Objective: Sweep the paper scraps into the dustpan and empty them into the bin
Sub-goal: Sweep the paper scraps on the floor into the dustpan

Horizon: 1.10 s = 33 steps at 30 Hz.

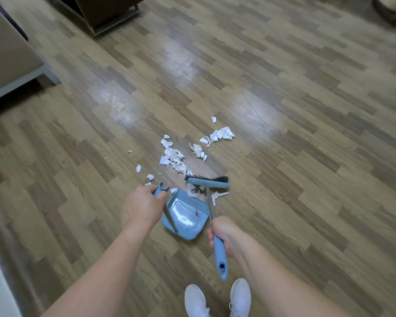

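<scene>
White paper scraps (177, 157) lie scattered on the wood floor, with another cluster (222, 135) farther right. A blue dustpan (188, 216) rests on the floor, its mouth facing the scraps, and a few torn pieces lie at its lip. My left hand (142, 207) grips the dustpan's upright handle (159, 191). My right hand (224, 234) holds the blue broom handle (220, 255). The broom head (208, 181), with dark bristles, sits just beyond the dustpan's mouth, against the nearest scraps.
A sofa or bed base (12, 65) stands at the left. Dark wooden furniture on a metal frame (108, 17) is at the top. A dark round object (391, 10) sits in the top right corner. My white shoes (217, 300) are below.
</scene>
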{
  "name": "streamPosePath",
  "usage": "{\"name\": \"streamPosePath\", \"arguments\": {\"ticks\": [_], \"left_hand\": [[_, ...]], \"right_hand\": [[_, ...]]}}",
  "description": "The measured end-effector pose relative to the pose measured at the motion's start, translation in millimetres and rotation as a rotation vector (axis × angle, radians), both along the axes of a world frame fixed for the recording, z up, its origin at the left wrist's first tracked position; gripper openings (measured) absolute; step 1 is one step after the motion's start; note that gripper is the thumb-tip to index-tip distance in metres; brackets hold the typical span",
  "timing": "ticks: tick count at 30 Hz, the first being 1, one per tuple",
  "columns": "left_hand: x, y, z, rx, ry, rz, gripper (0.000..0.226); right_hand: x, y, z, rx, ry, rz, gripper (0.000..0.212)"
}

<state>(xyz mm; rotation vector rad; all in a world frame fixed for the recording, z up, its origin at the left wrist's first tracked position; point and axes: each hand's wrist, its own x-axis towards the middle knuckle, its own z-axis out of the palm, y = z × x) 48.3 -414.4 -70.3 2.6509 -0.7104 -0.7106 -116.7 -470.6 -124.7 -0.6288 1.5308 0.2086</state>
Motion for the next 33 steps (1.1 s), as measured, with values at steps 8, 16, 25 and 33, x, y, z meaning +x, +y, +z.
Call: {"name": "streamPosePath", "arguments": {"ticks": [8, 16, 25, 33], "left_hand": [[-3, -12, 12, -0.002, 0.026, -0.059, 0.024], [4, -18, 17, 0.027, 0.027, -0.102, 0.023], [20, -13, 19, 0.041, 0.013, -0.111, 0.020], [36, -6, 22, 0.022, 0.015, -0.029, 0.026]], "right_hand": [[16, -6, 53, -0.252, 0.101, 0.712, 0.028], [6, -21, 39, -0.328, 0.244, 0.532, 0.041], [16, -22, 43, -0.289, 0.253, 1.014, 0.029], [38, -4, 42, -0.058, -0.017, 0.161, 0.026]]}}
